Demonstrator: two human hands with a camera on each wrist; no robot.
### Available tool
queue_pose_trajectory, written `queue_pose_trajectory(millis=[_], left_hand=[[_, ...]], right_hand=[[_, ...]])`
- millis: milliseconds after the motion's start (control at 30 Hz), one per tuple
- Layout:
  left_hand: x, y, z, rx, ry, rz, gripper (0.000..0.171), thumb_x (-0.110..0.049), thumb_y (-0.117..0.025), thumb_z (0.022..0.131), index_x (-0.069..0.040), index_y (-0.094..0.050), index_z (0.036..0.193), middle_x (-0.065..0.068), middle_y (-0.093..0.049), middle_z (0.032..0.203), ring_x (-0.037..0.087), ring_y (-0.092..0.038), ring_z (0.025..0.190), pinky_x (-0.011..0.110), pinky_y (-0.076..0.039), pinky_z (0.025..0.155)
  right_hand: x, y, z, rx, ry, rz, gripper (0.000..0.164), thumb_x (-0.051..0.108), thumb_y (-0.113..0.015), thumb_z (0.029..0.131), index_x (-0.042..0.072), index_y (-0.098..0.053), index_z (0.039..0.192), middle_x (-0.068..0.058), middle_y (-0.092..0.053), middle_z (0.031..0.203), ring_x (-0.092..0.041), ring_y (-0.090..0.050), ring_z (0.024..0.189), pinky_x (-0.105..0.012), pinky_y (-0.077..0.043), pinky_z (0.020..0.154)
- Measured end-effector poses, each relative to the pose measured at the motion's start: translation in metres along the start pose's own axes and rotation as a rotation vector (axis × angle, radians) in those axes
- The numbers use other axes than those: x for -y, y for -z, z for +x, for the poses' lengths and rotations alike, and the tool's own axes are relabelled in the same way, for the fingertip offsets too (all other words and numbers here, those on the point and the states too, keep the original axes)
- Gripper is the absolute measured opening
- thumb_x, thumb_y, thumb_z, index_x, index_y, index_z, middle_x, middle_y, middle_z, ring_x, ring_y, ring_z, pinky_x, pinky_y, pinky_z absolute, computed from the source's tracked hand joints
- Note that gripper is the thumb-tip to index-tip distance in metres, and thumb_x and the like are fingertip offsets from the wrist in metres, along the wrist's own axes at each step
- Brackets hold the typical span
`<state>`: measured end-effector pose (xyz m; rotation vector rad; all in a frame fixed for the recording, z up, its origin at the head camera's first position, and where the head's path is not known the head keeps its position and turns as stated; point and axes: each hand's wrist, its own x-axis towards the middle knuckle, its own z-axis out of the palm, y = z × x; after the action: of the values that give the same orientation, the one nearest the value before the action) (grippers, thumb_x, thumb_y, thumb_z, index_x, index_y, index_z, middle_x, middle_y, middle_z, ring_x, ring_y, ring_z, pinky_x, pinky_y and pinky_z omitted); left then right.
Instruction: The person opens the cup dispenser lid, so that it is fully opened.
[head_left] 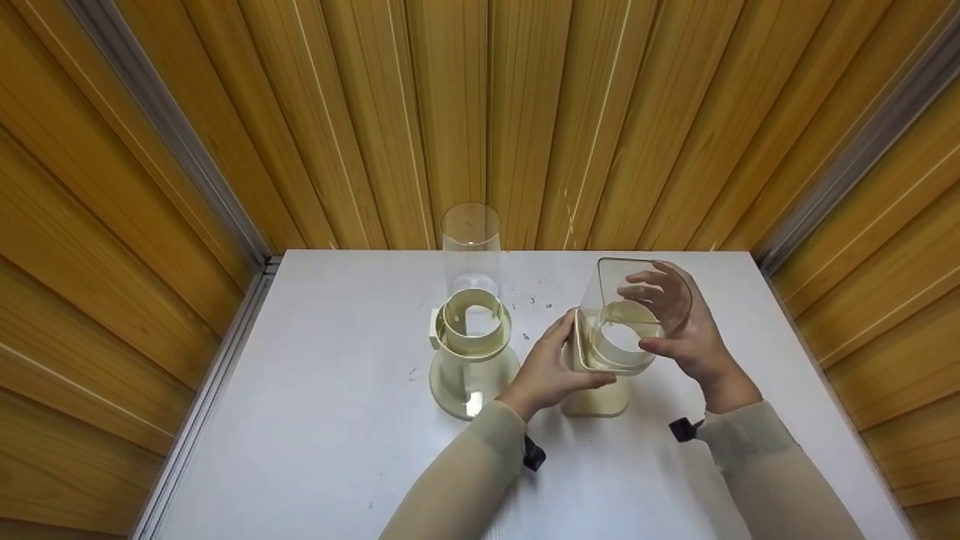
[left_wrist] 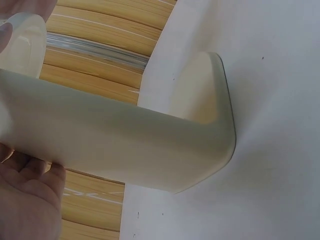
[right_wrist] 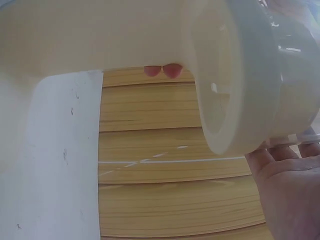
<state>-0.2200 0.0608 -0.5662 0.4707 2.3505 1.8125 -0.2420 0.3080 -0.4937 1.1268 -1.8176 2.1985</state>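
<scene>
A cream stand with a flat foot (head_left: 596, 403), an upright post (left_wrist: 105, 130) and an open ring (right_wrist: 250, 95) at its top stands on the right half of the table. Set in its upper part is a clear container (head_left: 609, 279), flat on one side and rounded on the other. My left hand (head_left: 551, 371) grips the stand's upper part from the left, thumb in front and fingers behind. From the right, my right hand (head_left: 694, 341) holds the clear container, its fingers curved round the rounded wall and visible through it.
To the left is a second cream stand (head_left: 444, 384) with a round foot, a ring and a side block. A clear cylinder (head_left: 471, 259) rises behind its ring. The white table (head_left: 315, 420) is bounded by wood-patterned walls (head_left: 450, 112) at the back and sides.
</scene>
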Motion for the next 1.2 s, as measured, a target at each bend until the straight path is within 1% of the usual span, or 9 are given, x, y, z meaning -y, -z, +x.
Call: queue_pose_trajectory(millis=[67, 167, 267, 400, 533, 667, 867, 1033, 1200], left_hand=[[0.0006, 0.0002, -0.0003, 0.001, -0.007, -0.002, 0.125, -0.045, -0.106, 0.076, -0.034, -0.036, 0.178, -0.013, -0.043, 0.181, 0.015, -0.040, 0.168, 0.044, -0.033, 0.143], [0.0019, 0.0002, 0.0000, 0.003, -0.030, 0.000, 0.120, -0.045, -0.105, 0.077, -0.038, -0.038, 0.176, -0.016, -0.045, 0.178, 0.012, -0.041, 0.166, 0.042, -0.034, 0.142], [0.0028, 0.0002, 0.0006, 0.003, -0.044, 0.000, 0.118, -0.046, -0.105, 0.077, -0.039, -0.039, 0.175, -0.017, -0.046, 0.177, 0.010, -0.041, 0.166, 0.041, -0.035, 0.142], [0.0025, -0.0001, 0.0004, -0.004, -0.031, 0.007, 0.123, -0.046, -0.105, 0.077, -0.032, -0.037, 0.178, -0.011, -0.044, 0.180, 0.014, -0.039, 0.169, 0.041, -0.033, 0.142], [0.0027, -0.0006, 0.0004, -0.007, -0.016, 0.014, 0.125, -0.044, -0.105, 0.077, -0.029, -0.035, 0.179, -0.007, -0.042, 0.182, 0.016, -0.039, 0.170, 0.042, -0.033, 0.143], [0.0033, -0.0011, 0.0002, -0.011, 0.001, 0.020, 0.127, -0.044, -0.106, 0.077, -0.026, -0.034, 0.179, -0.005, -0.041, 0.183, 0.017, -0.038, 0.170, 0.042, -0.033, 0.143], [0.0039, -0.0029, 0.0005, -0.020, 0.001, 0.012, 0.128, -0.042, -0.106, 0.076, -0.024, -0.034, 0.180, -0.004, -0.040, 0.184, 0.018, -0.037, 0.171, 0.042, -0.032, 0.143], [0.0062, -0.0061, 0.0004, -0.032, -0.004, -0.003, 0.127, -0.039, -0.108, 0.075, -0.022, -0.036, 0.179, -0.006, -0.042, 0.182, 0.017, -0.038, 0.170, 0.042, -0.032, 0.143], [0.0048, -0.0060, 0.0005, -0.038, 0.001, -0.026, 0.128, -0.037, -0.109, 0.074, -0.023, -0.036, 0.179, -0.005, -0.044, 0.181, 0.018, -0.040, 0.169, 0.042, -0.034, 0.142]], right_hand=[[-0.0005, -0.0005, 0.0002, 0.005, -0.004, 0.009, 0.108, -0.020, -0.085, 0.081, 0.009, -0.037, 0.172, -0.013, -0.063, 0.158, -0.034, -0.067, 0.148, -0.040, -0.046, 0.134], [-0.0010, -0.0009, 0.0007, 0.008, -0.012, 0.007, 0.106, -0.016, -0.086, 0.083, 0.010, -0.036, 0.173, -0.012, -0.063, 0.158, -0.034, -0.067, 0.148, -0.039, -0.042, 0.136], [-0.0013, -0.0004, 0.0012, 0.009, -0.013, 0.002, 0.104, -0.017, -0.082, 0.083, 0.009, -0.036, 0.173, -0.012, -0.063, 0.158, -0.035, -0.068, 0.146, -0.041, -0.044, 0.134], [-0.0014, 0.0001, 0.0016, -0.008, -0.031, -0.013, 0.101, -0.013, -0.082, 0.083, 0.010, -0.038, 0.171, -0.011, -0.064, 0.156, -0.034, -0.070, 0.143, -0.042, -0.050, 0.129], [-0.0017, -0.0002, 0.0021, -0.023, -0.041, -0.018, 0.097, -0.007, -0.085, 0.085, 0.007, -0.040, 0.170, -0.011, -0.065, 0.154, -0.033, -0.071, 0.141, -0.041, -0.052, 0.128], [-0.0019, -0.0007, 0.0027, -0.037, -0.065, -0.006, 0.095, -0.002, -0.087, 0.085, 0.007, -0.043, 0.168, -0.010, -0.066, 0.151, -0.032, -0.072, 0.139, -0.040, -0.053, 0.127], [-0.0001, -0.0004, 0.0038, -0.044, -0.113, -0.003, 0.088, 0.000, -0.083, 0.085, 0.007, -0.050, 0.166, -0.006, -0.066, 0.149, -0.029, -0.071, 0.139, -0.038, -0.057, 0.123], [0.0003, 0.0011, 0.0039, -0.029, -0.126, 0.016, 0.080, 0.005, -0.084, 0.089, 0.008, -0.054, 0.164, -0.006, -0.069, 0.149, -0.029, -0.071, 0.139, -0.040, -0.061, 0.118], [0.0024, 0.0013, 0.0058, -0.029, -0.134, 0.000, 0.076, 0.006, -0.080, 0.089, 0.008, -0.056, 0.162, -0.005, -0.070, 0.148, -0.029, -0.072, 0.138, -0.040, -0.061, 0.118]])
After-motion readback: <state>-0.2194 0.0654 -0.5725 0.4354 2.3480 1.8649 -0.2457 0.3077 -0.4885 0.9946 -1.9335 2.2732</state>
